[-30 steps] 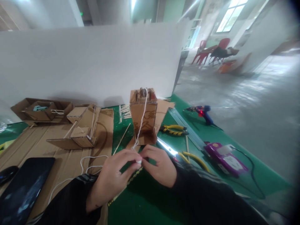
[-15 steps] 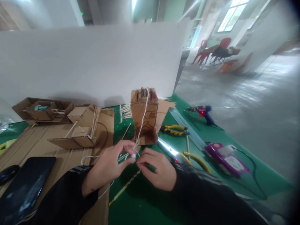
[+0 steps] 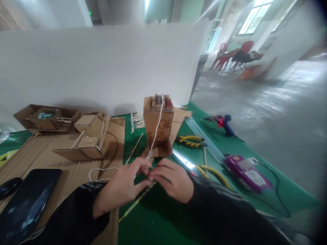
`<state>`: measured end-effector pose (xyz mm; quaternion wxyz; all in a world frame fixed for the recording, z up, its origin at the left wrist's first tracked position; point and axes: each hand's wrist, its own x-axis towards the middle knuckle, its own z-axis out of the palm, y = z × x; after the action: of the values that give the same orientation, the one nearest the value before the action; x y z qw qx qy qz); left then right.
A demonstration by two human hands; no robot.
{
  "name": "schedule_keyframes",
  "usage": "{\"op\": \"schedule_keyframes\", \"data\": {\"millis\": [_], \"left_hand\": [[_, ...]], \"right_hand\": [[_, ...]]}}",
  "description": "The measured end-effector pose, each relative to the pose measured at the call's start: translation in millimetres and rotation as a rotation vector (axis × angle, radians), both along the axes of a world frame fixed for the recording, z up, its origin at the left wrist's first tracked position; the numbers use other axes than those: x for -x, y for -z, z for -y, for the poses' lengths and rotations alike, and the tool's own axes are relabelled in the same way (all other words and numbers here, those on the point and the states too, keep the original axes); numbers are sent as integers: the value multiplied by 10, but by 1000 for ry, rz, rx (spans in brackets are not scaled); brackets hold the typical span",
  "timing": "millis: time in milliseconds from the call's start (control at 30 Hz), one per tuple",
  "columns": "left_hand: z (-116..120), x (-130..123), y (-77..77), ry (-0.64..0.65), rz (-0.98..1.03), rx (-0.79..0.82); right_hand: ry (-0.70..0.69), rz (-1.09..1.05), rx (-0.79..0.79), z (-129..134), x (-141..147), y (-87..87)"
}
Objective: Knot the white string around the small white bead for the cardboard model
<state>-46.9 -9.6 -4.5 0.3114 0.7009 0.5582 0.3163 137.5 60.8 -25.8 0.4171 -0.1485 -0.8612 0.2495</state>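
Observation:
A white string (image 3: 157, 126) hangs from the top of an upright cardboard stand (image 3: 158, 124) down to my fingers. My left hand (image 3: 125, 180) pinches the string just in front of the stand. Its fingertips meet those of my right hand (image 3: 172, 178), which is closed in a pinch on the string too; the exact grip is partly hidden. A loop of string lies on the cardboard left of my left hand. Below the hands, a thin yellowish twisted stick (image 3: 135, 205) rests on the green table (image 3: 163, 223).
Yellow-black pliers (image 3: 190, 141), scissors (image 3: 184, 160), clear glue sticks (image 3: 204, 139), a glue gun (image 3: 222, 123) and a purple power strip (image 3: 246, 173) lie to the right. Cardboard models (image 3: 90, 144), a phone (image 3: 29, 200) and a mouse (image 3: 10, 188) are left.
My left hand has moved slightly right, and its fingertips now touch my right hand's. The white string end seen between my left fingers is now hidden.

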Motion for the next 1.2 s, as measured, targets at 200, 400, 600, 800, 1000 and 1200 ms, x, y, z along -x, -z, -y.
{"op": "schedule_keyframes", "data": {"millis": [200,400,600,800,1000,1200], "left_hand": [[58,-90,-80,15,-14,-95],[47,-106,-96,-12,-38,-208],[64,-98,-91,-24,-57,-339],[66,-109,-99,-47,-62,-331],[71,-93,-98,-24,-79,-331],[54,-37,-73,-89,-187,-444]], "right_hand": [[50,-77,106,-7,-26,-104],[81,-99,136,-12,-28,-114],[79,-98,149,-19,-28,-114],[88,-64,167,-13,-20,-113],[58,-58,213,0,-6,-124],[11,6,238,19,18,-56]]}}
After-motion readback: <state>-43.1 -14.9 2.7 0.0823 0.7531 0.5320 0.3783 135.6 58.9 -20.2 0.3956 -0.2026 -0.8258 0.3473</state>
